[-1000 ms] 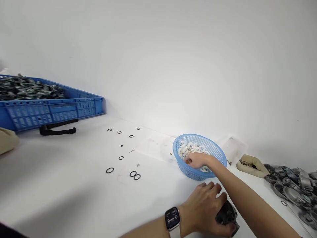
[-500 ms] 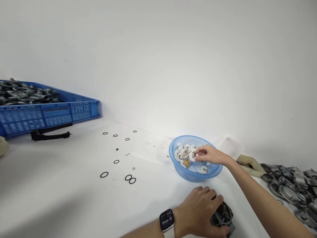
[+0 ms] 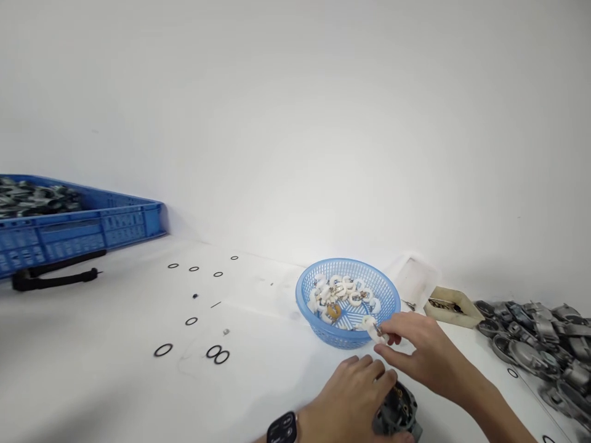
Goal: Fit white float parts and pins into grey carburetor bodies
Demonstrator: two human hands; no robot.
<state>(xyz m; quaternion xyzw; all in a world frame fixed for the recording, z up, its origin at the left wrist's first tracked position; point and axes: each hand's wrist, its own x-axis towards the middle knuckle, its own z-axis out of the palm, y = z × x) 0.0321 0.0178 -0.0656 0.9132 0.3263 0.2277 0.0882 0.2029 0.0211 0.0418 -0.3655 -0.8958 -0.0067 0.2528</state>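
Dark metal housing [image 3: 397, 413] at bottom centre is being gripped on the table [image 3: 115, 394] by the left hand [image 3: 351, 400], fingers curled round it. Just above, a small white ring part [image 3: 372, 327] is being pinched in the right hand [image 3: 427, 357]. Beyond, the blue basket [image 3: 318, 332] is sitting mid-frame.

A blue crate [image 3: 92, 229] of grey metal parts at far left, black O-rings [image 3: 215, 352] scattered on the white counter [image 3: 115, 394], grey metal castings [image 3: 540, 347] heaped at right
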